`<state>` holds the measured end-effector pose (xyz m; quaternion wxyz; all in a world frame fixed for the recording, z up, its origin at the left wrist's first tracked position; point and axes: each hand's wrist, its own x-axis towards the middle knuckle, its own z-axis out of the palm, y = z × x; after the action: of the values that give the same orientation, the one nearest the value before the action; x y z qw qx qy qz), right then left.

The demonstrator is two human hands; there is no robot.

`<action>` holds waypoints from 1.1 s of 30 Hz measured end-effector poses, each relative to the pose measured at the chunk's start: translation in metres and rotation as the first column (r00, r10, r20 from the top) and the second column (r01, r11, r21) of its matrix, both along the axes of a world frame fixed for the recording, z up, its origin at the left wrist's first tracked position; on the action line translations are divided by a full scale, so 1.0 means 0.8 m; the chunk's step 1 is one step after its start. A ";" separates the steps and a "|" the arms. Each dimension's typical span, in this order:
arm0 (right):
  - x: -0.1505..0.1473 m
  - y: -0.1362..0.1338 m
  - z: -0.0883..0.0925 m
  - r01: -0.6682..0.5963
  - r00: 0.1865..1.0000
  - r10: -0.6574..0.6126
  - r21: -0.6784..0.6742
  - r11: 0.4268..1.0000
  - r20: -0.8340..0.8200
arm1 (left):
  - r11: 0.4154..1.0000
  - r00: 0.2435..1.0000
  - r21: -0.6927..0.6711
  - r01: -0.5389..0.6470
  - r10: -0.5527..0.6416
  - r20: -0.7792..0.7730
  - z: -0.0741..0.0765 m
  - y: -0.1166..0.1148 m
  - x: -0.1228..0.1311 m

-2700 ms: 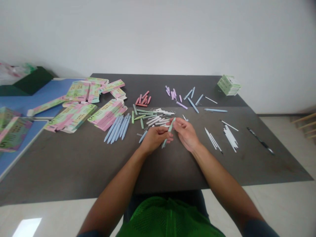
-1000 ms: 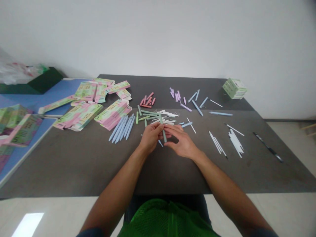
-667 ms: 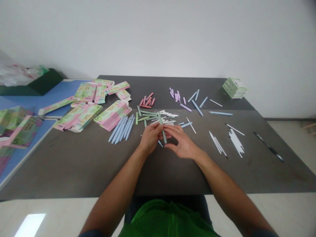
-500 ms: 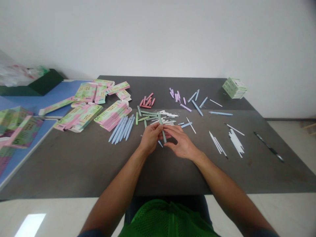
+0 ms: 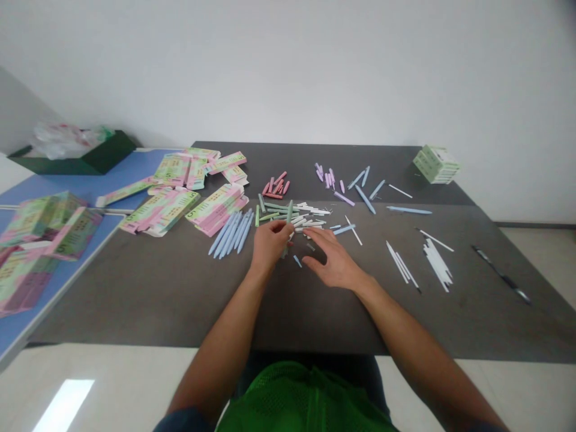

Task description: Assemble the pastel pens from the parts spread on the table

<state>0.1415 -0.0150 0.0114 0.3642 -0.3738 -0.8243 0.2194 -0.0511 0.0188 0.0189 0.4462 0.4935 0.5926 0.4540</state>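
Between the fingertips of my left hand (image 5: 270,245) is a green pen barrel (image 5: 290,211), held near upright. My right hand (image 5: 332,259) hovers just to the right with thumb and fingers apart, nothing in it. Beyond both hands lie green barrels (image 5: 275,206) and a heap of small white parts (image 5: 312,210). A short blue piece (image 5: 297,261) rests on the table between the hands. Left of my left hand, several light blue pens (image 5: 231,234) lie side by side.
Pink-green cartons (image 5: 216,209) cover the left. Red pieces (image 5: 276,185), purple pieces (image 5: 330,178) and blue barrels (image 5: 365,199) lie farther back. White refills (image 5: 436,264) and a black pen (image 5: 501,275) lie right. A green-white box stack (image 5: 436,164) stands back right.
My right hand has come away from the green barrel and opened. My left hand keeps the barrel, now more upright and slightly left. The view has shifted a little to the left.
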 end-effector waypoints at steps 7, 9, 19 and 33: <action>0.002 0.008 -0.019 0.057 0.998 -0.057 0.038 0.998 0.001 | 0.979 0.715 0.129 -0.161 0.206 -0.669 0.013 0.000 -0.036; 0.002 0.009 -0.023 0.063 0.998 -0.063 0.040 0.997 0.000 | 0.978 0.623 0.125 -0.170 0.205 -0.755 0.019 -0.005 -0.045; -0.005 0.007 -0.034 0.113 0.993 -0.114 0.053 0.992 0.010 | 0.976 0.331 0.094 -0.197 0.157 -0.930 0.006 -0.011 -0.092; -0.002 0.013 -0.040 0.158 0.987 -0.159 0.041 0.987 0.036 | 0.970 0.304 0.110 -0.216 0.174 -0.937 0.003 -0.002 -0.090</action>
<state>0.1398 -0.0043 -0.0206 0.3712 -0.4356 -0.8029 0.1668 -0.1230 0.0171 0.0216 -0.0277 0.5809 0.8039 0.1245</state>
